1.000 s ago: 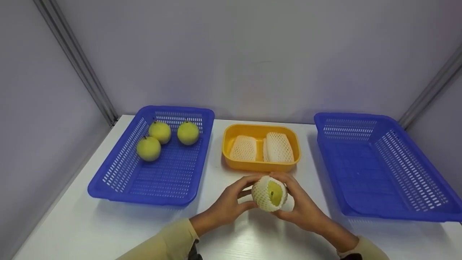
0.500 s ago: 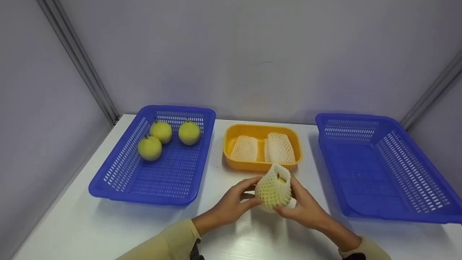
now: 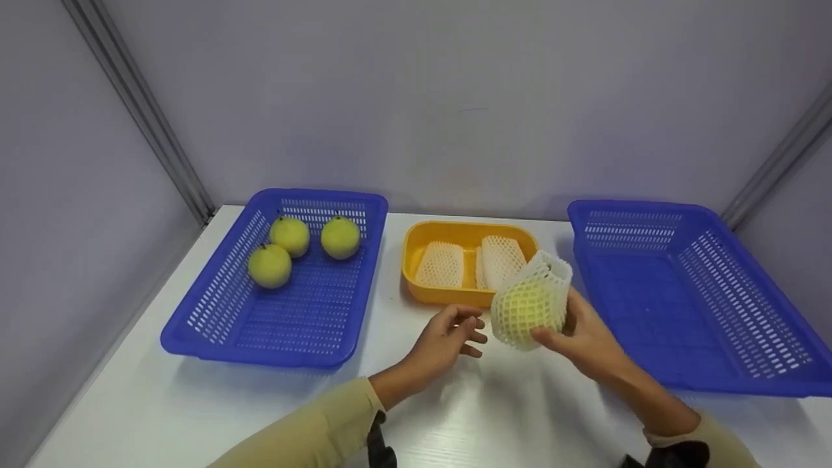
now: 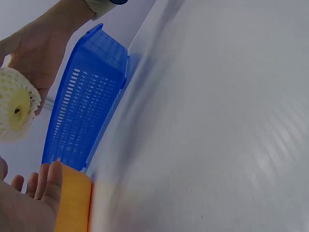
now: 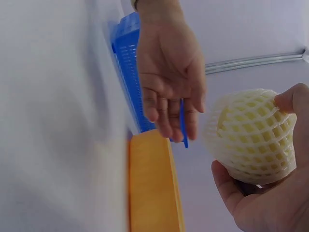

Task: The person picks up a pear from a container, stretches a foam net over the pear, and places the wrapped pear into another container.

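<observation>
A yellow-green pear (image 4: 18, 109) in a white foam net sleeve (image 3: 530, 302) is lifted above the table. My right hand (image 3: 595, 338) grips it, thumb on the near side and fingers behind. In the right wrist view the net (image 5: 253, 135) covers the pear, and its yellow shows through the mesh. My left hand (image 3: 442, 344) is just left of the pear, apart from it, with loosely bent fingers and nothing in them; the right wrist view shows its bare palm (image 5: 169, 72).
At the left stands a blue basket (image 3: 260, 348) with three pears (image 3: 270, 266). A yellow tub (image 3: 422, 292) with white foam nets (image 3: 442, 265) sits at the back middle. Another blue basket (image 3: 656, 305) is at the right. A wall (image 3: 455, 110) rises behind.
Both hands held the netted pear before. My left hand has let go, and the right hand has raised the pear up and to the right, its net opening now tipped up.
</observation>
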Motion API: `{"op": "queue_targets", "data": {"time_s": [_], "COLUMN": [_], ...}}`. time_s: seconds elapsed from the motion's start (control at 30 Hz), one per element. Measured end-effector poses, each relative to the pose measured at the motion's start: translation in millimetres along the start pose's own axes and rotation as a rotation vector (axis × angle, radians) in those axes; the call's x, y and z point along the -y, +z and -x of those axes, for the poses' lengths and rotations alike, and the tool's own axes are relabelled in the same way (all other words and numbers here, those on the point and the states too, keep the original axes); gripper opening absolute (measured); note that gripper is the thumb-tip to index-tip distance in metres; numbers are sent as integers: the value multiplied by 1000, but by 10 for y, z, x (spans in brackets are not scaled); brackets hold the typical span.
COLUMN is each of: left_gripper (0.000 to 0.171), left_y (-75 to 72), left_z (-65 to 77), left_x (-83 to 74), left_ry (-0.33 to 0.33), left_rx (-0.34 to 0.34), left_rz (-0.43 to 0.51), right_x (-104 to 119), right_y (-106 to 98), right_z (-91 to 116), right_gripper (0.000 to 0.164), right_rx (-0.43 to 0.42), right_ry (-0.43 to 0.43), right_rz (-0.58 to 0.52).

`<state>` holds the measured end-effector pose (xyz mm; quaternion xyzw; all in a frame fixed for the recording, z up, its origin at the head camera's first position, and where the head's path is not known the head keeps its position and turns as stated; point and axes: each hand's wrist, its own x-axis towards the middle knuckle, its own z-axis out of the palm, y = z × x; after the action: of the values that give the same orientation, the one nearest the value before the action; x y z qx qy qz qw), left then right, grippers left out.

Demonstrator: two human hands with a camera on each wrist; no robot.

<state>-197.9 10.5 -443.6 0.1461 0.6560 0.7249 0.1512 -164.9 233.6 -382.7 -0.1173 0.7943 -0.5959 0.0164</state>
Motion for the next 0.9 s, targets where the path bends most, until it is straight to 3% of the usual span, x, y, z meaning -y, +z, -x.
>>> {"op": "queue_targets", "data": {"time_s": [0.13, 0.3, 0.57, 0.8, 0.9], "left_gripper": [25, 23, 17, 16, 11], "left_y": [220, 500, 963, 1213, 1310], "left_z": [-63, -152, -248, -284, -300], "left_x": [-12, -14, -145, -175, -172], "left_ry": [-72, -99, -230, -308, -330], "left_rx": [34, 120, 200, 285, 297], "left_rz": [0, -29, 11, 12, 46], "right_x": [182, 366, 563, 734, 798], "right_y": [-220, -515, -906, -1120, -1265], "right_z": [-10, -55, -261, -542, -673], "right_gripper": [77, 73, 71, 67, 68], "right_rx": [-23, -49, -75, -102, -130], "right_ry": [44, 73, 4, -58, -33], "right_rz": [-18, -20, 50, -88, -9]}}
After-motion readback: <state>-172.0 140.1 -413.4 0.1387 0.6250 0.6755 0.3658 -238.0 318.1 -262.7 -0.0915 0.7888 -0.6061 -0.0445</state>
